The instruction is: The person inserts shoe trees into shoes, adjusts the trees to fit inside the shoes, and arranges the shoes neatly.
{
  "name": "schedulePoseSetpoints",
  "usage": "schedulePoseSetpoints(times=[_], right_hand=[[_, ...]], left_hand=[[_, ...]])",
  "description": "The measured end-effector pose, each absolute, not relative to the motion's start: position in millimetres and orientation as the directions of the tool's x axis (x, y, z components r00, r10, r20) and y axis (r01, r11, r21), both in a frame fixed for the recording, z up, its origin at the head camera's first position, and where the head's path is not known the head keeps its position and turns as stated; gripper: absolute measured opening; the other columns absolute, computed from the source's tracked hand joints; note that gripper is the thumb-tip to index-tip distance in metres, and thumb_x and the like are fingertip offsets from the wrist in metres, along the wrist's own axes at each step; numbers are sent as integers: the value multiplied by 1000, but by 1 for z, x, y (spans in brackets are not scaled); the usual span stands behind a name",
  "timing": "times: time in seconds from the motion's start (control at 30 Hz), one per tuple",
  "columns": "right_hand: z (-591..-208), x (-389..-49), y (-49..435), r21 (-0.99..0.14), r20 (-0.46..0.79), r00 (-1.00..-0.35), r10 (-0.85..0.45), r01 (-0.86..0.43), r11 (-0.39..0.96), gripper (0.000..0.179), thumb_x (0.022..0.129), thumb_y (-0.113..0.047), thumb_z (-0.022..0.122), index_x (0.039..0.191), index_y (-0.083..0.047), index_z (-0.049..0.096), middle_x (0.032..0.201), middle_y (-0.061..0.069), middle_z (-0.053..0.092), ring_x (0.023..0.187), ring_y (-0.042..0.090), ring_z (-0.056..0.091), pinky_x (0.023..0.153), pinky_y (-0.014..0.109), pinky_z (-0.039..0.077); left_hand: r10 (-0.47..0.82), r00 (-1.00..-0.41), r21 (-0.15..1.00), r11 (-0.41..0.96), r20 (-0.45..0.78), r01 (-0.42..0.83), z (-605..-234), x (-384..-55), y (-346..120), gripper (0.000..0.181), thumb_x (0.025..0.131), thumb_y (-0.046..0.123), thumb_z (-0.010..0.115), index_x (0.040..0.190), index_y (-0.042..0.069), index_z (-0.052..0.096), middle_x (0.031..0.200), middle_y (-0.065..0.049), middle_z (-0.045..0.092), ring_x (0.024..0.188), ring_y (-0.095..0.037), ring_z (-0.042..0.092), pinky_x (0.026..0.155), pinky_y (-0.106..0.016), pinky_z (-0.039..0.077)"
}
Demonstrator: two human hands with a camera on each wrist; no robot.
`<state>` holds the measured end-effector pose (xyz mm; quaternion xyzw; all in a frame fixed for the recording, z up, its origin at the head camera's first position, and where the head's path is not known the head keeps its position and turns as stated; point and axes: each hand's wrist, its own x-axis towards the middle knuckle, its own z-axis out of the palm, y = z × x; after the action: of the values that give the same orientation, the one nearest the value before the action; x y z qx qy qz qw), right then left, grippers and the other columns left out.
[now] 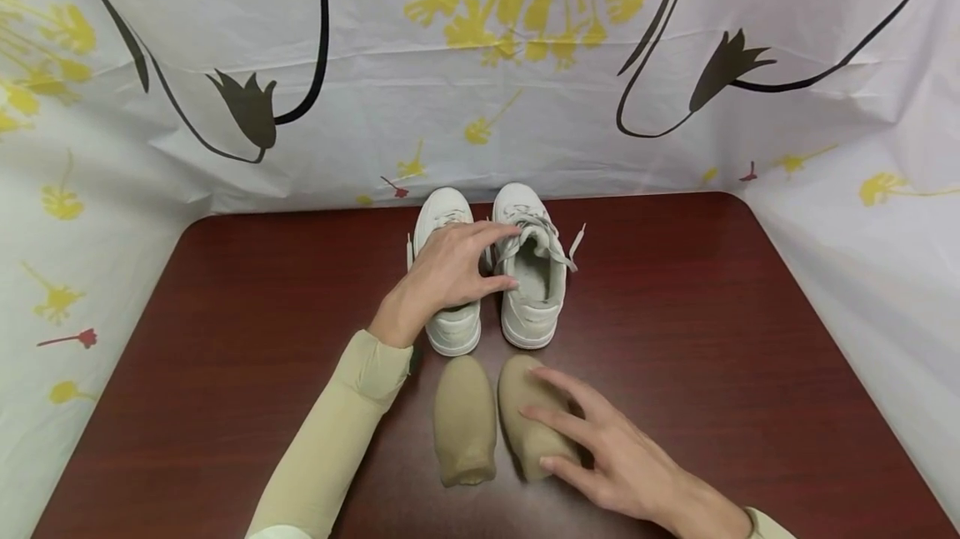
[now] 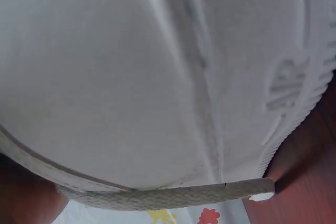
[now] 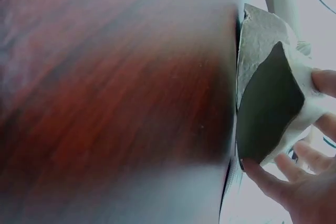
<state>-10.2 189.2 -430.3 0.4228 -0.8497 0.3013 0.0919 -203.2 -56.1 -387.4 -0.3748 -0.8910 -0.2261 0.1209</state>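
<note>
Two white lace-up sneakers stand side by side, toes away from me: the left sneaker (image 1: pixel 453 331) and the right sneaker (image 1: pixel 529 324). My left hand (image 1: pixel 450 264) reaches across the left one, its fingertips and thumb spread at the inner collar of the right one. In the left wrist view a white sneaker side (image 2: pixel 105 93) fills the picture. Behind the heels lie two beige, hollow, foot-shaped shoe inserts, the left insert (image 1: pixel 465 414) and the right insert (image 1: pixel 521 406). My right hand (image 1: pixel 626 460) has its fingertips and thumb on the right insert, whose hollow (image 3: pixel 270 108) shows in the right wrist view.
The dark red wooden table (image 1: pixel 225 339) has rounded far corners. A white cloth (image 1: pixel 525 122) with yellow and grey flower prints hangs behind it and along both sides. A loose lace end (image 1: pixel 577 241) sticks out right of the right sneaker.
</note>
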Motion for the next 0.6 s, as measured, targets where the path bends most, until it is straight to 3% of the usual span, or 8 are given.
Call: schedulePoseSetpoints(times=[0.33, 0.6], right_hand=[[-431, -9, 188, -438, 419, -631, -653, -771, 463, 48, 93, -36, 70, 137, -21, 60, 149, 12, 44, 130, 24, 48, 103, 22, 33], [-415, -10, 189, -454, 491, -610, -622, -788, 415, 45, 95, -36, 66, 134, -13, 62, 145, 17, 47, 131, 27, 47, 110, 21, 28]], left_hand=[[605, -690, 325, 611, 397, 722, -389, -204, -56, 57, 92, 55, 62, 137, 20, 60, 131, -2, 64, 114, -20, 64, 96, -41, 47], [615, -688, 324, 608, 385, 725, -388, -205, -55, 54, 93, 50, 63, 139, 21, 58, 131, -3, 64, 113, -20, 64, 96, -40, 47]])
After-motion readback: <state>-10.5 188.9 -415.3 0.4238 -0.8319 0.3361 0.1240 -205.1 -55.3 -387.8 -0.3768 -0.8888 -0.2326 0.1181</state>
